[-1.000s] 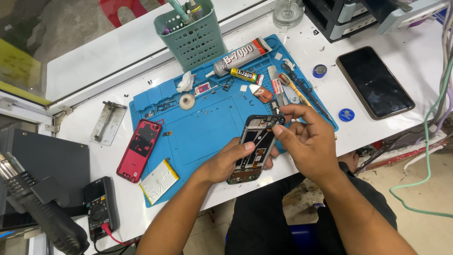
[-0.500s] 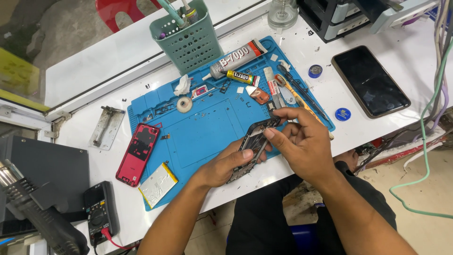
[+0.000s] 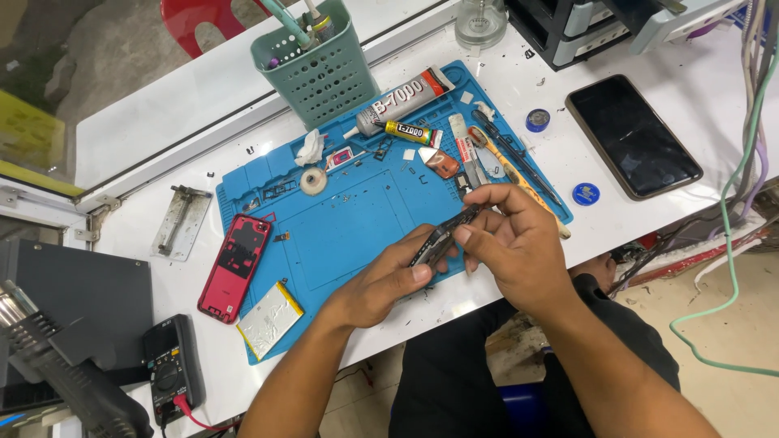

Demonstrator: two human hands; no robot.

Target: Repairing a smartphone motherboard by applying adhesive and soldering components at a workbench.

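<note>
head view: a white workbench carrying a blue silicone repair mat, with bare floor beyond the bench's far edge and a red chair there. on the mat's far edge lie a large grey glue tube, a smaller black-and-yellow glue tube and a roll of tape; a red phone back cover overlaps the mat's left edge, and a silver battery lies at its near-left corner. a green perforated tool basket stands behind the mat; a dark smartphone lies screen-up well to the right, and a black multimeter sits at the near-left. both forearms reach in from the bottom edge and meet over the mat's near edge. the left hand is curled, thumb and fingers clamped on the lower end of an opened phone frame, which is tilted on edge above the mat. the right hand is curled too, fingertips pinched on the frame's upper part; whether it also holds a tool cannot be told
</note>
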